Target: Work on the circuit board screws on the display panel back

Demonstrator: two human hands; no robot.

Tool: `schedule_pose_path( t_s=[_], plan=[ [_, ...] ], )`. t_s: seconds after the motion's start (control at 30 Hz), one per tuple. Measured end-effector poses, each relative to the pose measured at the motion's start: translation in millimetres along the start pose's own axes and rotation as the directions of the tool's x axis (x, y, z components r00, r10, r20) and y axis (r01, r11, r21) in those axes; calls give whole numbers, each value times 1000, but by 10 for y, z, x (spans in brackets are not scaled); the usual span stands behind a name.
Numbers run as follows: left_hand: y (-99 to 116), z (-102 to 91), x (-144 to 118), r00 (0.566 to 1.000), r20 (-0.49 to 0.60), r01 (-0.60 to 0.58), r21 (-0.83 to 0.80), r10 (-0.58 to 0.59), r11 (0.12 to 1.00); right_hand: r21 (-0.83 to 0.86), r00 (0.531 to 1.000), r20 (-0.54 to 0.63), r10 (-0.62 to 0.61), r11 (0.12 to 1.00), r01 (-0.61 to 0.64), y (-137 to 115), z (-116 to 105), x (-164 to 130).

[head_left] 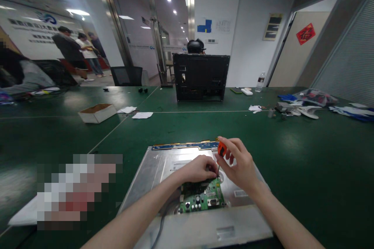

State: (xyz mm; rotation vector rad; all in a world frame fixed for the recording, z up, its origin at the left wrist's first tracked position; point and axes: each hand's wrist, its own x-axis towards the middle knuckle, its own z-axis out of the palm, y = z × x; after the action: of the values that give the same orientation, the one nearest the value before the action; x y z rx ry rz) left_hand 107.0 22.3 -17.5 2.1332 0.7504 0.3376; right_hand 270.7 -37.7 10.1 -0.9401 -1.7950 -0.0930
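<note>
1. A green circuit board point(204, 198) lies on a metal panel point(163, 167) at the table's near edge.
2. The left hand point(197, 169) rests curled on the board's far end.
3. The right hand point(238, 165) pinches an orange-handled screwdriver point(221, 153), tip down by the left fingers.
4. Beyond stands a black chassis point(201, 78).

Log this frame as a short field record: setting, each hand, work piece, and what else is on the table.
setting: green table in an office room
work piece: metal panel lying flat, with a green circuit board on it
right hand: holds an orange-handled screwdriver, tip down at the board
left hand: rests on the board's far edge, beside the screwdriver tip
elsewhere: cardboard box, black chassis, water bottle
people: several stand at the far left
</note>
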Motion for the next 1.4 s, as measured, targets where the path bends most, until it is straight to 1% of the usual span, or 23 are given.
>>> schedule_pose_path(
  t_s=[0.1,0.2,0.43,0.63,0.87,1.1,1.23,1.4],
  plan=[
    [-4,-2,-3,1000,-7,-23,-8,23,1000,-13,1000,10,-9,1000,9,-19,-6,11],
    [-7,-5,-8,999,-12,-42,-9,42,999,-6,1000,-6,-11,1000,11,-19,-5,13],
    [2,-8,-8,1000,-5,-28,18,28,999,15,1000,-22,-19,1000,19,19,7,-1],
    [19,-10,-13,1000,-5,-31,15,31,999,-45,1000,-25,-15,999,14,0,-8,6],
    [4,-7,-15,999,-2,-44,-22,44,999,-12,1000,-12,2,1000,-2,-15,-4,17],
    [31,-12,-20,1000,-7,-27,9,27,1000,3,1000,-22,0,1000,0,-6,-7,2],
    [43,-14,-21,1000,-6,-27,6,27,1000,-17,1000,-21,11,1000,-11,11,0,-5],
    [5,-3,-14,1000,-7,-28,-11,27,1000,-26,1000,-10,4,1000,-4,-16,-2,12]
  ],
)
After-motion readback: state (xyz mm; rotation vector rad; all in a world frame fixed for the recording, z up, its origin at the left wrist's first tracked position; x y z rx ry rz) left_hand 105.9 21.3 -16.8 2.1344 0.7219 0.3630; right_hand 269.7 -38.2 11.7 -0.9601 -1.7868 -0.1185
